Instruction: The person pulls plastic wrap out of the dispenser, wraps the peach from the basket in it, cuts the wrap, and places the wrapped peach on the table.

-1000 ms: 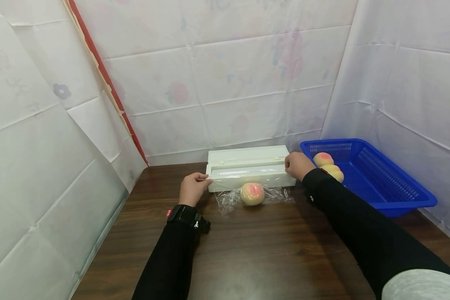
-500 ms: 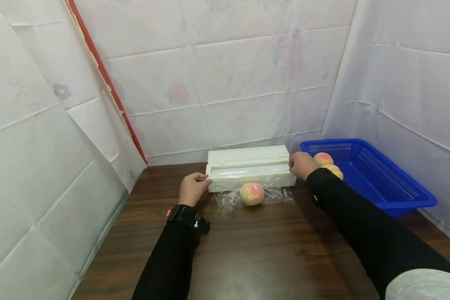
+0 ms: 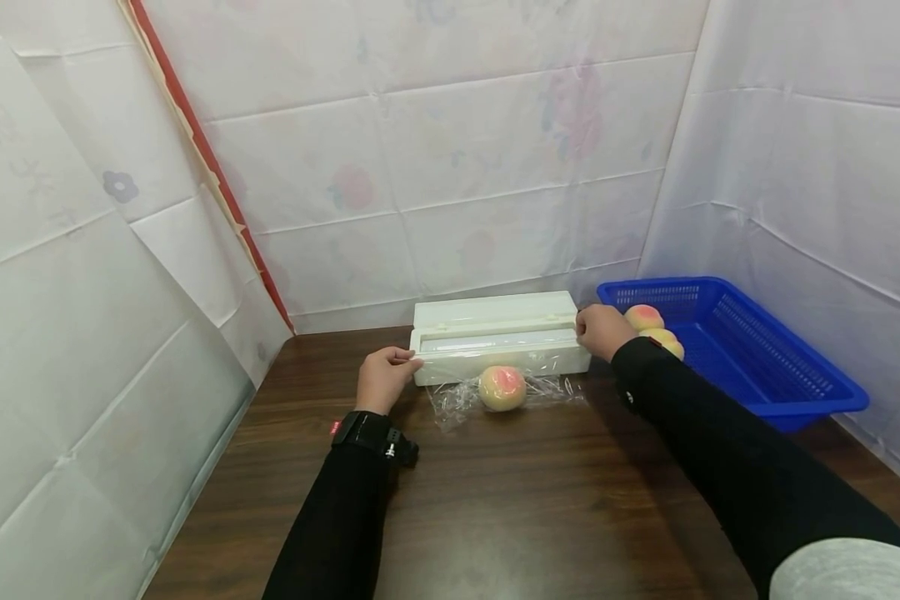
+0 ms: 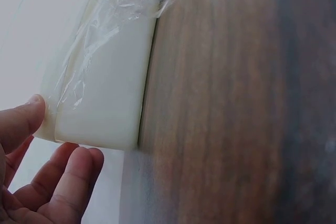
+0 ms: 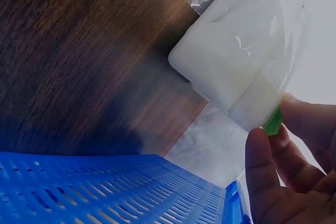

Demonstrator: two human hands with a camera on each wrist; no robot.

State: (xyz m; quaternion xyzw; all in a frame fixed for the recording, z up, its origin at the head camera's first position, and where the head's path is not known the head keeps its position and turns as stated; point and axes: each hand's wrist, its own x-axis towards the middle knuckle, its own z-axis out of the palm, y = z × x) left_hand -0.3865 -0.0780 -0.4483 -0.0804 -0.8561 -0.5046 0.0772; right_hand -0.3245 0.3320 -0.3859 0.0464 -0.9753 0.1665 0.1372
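Dark wood makes up the table (image 3: pixel 480 508), crossed at the near side by two black sleeves (image 3: pixel 337 500). Beyond them the pink-and-yellow peach (image 3: pixel 502 388) sits against the middle of the box's near face, clear film (image 3: pixel 450 400) bunched to its left and right; neither has shifted over the last second. Just farther, the left hand (image 3: pixel 382 377) stays at the left end of the white box (image 3: pixel 495 308), gripping its corner between thumb and fingers. What has changed is the right hand (image 3: pixel 603 331): it has slid slightly right and now stands at the box's right end, pinching a small green piece (image 5: pixel 273 121) there. That sideways stroke looks to have about run its length, though whether the film is severed I cannot tell. Right of the box, a blue basket (image 3: pixel 765 358) holds more peaches (image 3: pixel 643 317); white sheeting (image 3: pixel 457 242) hangs farthest off.
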